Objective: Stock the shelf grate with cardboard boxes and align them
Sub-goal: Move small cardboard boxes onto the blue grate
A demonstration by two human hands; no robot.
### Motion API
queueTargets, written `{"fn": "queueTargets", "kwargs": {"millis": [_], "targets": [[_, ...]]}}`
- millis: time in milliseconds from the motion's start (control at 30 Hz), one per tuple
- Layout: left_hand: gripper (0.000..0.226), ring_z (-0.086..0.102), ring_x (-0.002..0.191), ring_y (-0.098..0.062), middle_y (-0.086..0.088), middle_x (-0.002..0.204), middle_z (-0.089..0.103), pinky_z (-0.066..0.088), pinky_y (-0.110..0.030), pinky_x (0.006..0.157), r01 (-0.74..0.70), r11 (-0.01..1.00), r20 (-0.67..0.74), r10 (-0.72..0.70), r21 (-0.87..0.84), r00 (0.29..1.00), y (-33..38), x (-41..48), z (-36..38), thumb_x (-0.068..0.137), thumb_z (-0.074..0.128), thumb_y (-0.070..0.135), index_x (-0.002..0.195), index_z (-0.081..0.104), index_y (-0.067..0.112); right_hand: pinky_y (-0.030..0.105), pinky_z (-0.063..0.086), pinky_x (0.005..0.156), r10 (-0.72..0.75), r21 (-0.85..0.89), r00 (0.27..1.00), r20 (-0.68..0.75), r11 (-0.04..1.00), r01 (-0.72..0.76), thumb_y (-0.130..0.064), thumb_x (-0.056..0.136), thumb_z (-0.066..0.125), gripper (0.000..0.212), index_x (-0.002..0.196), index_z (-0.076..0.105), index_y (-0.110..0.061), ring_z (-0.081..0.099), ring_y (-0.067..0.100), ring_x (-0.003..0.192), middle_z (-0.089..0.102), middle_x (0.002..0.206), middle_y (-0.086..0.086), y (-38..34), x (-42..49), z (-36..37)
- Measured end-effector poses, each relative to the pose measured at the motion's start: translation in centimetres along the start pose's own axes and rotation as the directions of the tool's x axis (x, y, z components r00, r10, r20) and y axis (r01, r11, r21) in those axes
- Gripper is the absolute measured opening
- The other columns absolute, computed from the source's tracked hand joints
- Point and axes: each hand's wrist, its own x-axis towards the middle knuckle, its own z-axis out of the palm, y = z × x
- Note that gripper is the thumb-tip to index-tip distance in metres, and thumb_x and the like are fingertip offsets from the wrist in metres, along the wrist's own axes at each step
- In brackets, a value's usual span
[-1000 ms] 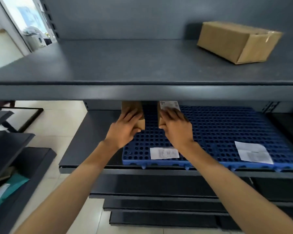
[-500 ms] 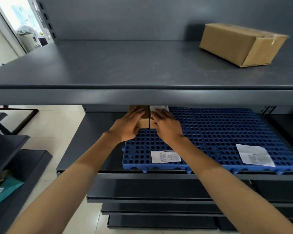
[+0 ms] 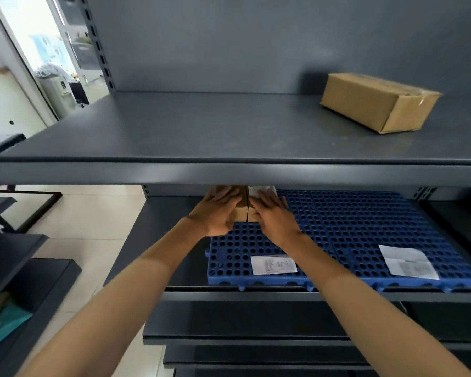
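Two small cardboard boxes stand side by side, touching, at the back left of the blue perforated grate (image 3: 365,229) on the middle shelf. My left hand (image 3: 215,213) lies flat on the left box (image 3: 239,210). My right hand (image 3: 275,217) covers the right box (image 3: 253,213), which has a white label on top. The upper shelf's front edge hides the boxes' rear parts. A larger cardboard box (image 3: 375,104) lies at an angle on the upper shelf at the right.
Two white paper slips (image 3: 272,263) (image 3: 408,261) lie on the grate near its front edge. The grey upper shelf (image 3: 229,170) overhangs the hands. More dark shelves sit below and at the left, with tiled floor between them.
The two small boxes, apart a second ago, have been pushed together and slid back on the grate. Both hands moved inward and deeper under the upper shelf.
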Motion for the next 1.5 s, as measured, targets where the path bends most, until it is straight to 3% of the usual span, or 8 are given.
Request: {"fn": "queueTargets", "kwargs": {"millis": [200, 400, 733, 900, 1067, 1133, 1267, 1500], "targets": [[0.080, -0.009, 0.147, -0.021, -0.007, 0.161, 0.004, 0.000, -0.045, 0.119, -0.072, 0.989, -0.083, 0.083, 0.131, 0.993, 2.0, -0.6, -2.4, 0.092, 0.050, 0.042, 0.153, 0.009, 0.012, 0.047, 0.015, 0.117, -0.044, -0.082, 0.997, -0.066, 0.996, 0.038, -0.020, 0.094, 0.054, 0.060, 0.149, 0.029, -0.015, 0.018, 0.029, 0.145, 0.025, 0.157, 0.007, 0.3, -2.1, -3.2], [0.061, 0.033, 0.138, -0.018, -0.005, 0.148, 0.042, 0.033, -0.036, 0.111, -0.265, 0.945, -0.403, 0.171, -0.191, 0.899, 9.6, -5.0, -7.5, 0.092, 0.056, 0.030, 0.147, 0.033, 0.017, 0.042, 0.040, 0.105, -0.046, 0.028, 0.954, -0.295, 0.998, 0.057, -0.012, 0.084, 0.066, 0.057, 0.138, 0.049, -0.017, 0.040, 0.026, 0.135, 0.052, 0.140, 0.004, 0.0, -9.7, -10.6], [0.032, 0.054, 0.114, -0.013, 0.002, 0.118, 0.062, 0.040, -0.024, 0.097, -0.595, 0.786, -0.867, 0.168, -0.170, 0.469, 20.6, -9.3, -20.3, 0.092, 0.054, 0.014, 0.124, 0.061, 0.012, 0.027, 0.037, 0.108, -0.087, 0.221, 0.856, -0.510, 0.948, 0.229, -0.020, 0.091, 0.060, 0.040, 0.131, 0.057, -0.020, 0.046, 0.006, 0.129, 0.055, 0.135, -0.009, 1.8, -21.3, -24.0], [0.059, 0.026, 0.138, -0.011, 0.005, 0.147, 0.038, 0.026, -0.027, 0.111, -0.330, 0.901, -0.709, 0.038, -0.280, 0.704, 21.8, -1.2, -25.8, 0.089, 0.059, 0.029, 0.144, 0.038, 0.024, 0.029, 0.037, 0.106, 0.013, 0.199, 0.839, -0.544, 0.973, 0.114, -0.012, 0.087, 0.065, 0.046, 0.132, 0.054, -0.014, 0.050, 0.016, 0.125, 0.056, 0.134, 0.001, 7.8, -15.7, -29.5], [0.089, 0.011, 0.146, -0.020, -0.011, 0.158, 0.018, 0.015, -0.037, 0.118, -0.132, 0.824, -0.380, -0.108, -0.551, 0.919, 22.4, 6.9, -27.8, 0.080, 0.074, 0.028, 0.152, 0.021, 0.024, 0.018, 0.014, 0.108, 0.104, 0.377, 0.957, -0.270, 0.926, 0.006, -0.015, 0.083, 0.070, 0.075, 0.148, 0.031, -0.014, 0.023, 0.019, 0.143, 0.033, 0.153, 0.008, 13.2, -8.8, -30.9], [0.086, 0.017, 0.145, -0.025, -0.015, 0.154, 0.025, 0.017, -0.036, 0.117, -0.064, 0.820, -0.319, -0.149, -0.569, 0.936, 23.0, 8.2, -27.6, 0.077, 0.075, 0.022, 0.149, 0.028, 0.016, 0.017, 0.017, 0.106, 0.088, 0.403, 0.980, -0.178, 0.915, -0.009, -0.019, 0.081, 0.071, 0.081, 0.149, 0.027, -0.015, 0.024, 0.020, 0.142, 0.032, 0.153, 0.008, 14.3, -7.5, -30.2], [0.041, 0.050, 0.111, -0.024, -0.009, 0.115, 0.062, 0.037, -0.043, 0.100, -0.194, 0.859, -0.497, -0.079, -0.473, 0.864, 24.3, 7.2, -26.9, 0.073, 0.071, 0.006, 0.112, 0.062, 0.008, 0.012, 0.032, 0.084, 0.035, 0.411, 0.975, -0.221, 0.909, 0.061, -0.016, 0.075, 0.075, 0.068, 0.137, 0.049, -0.017, 0.056, 0.024, 0.115, 0.061, 0.127, 0.009, 14.9, -6.5, -29.2], [0.047, 0.045, 0.122, -0.028, -0.009, 0.126, 0.057, 0.036, -0.045, 0.104, -0.025, 0.940, -0.613, -0.202, -0.341, 0.764, 18.7, -3.2, -27.8, 0.079, 0.069, 0.015, 0.124, 0.058, 0.010, 0.023, 0.031, 0.099, -0.178, 0.470, 0.918, -0.354, 0.815, 0.340, -0.018, 0.075, 0.077, 0.069, 0.137, 0.048, -0.026, 0.046, 0.026, 0.127, 0.050, 0.139, 0.010, 4.6, -4.0, -28.8]]}}
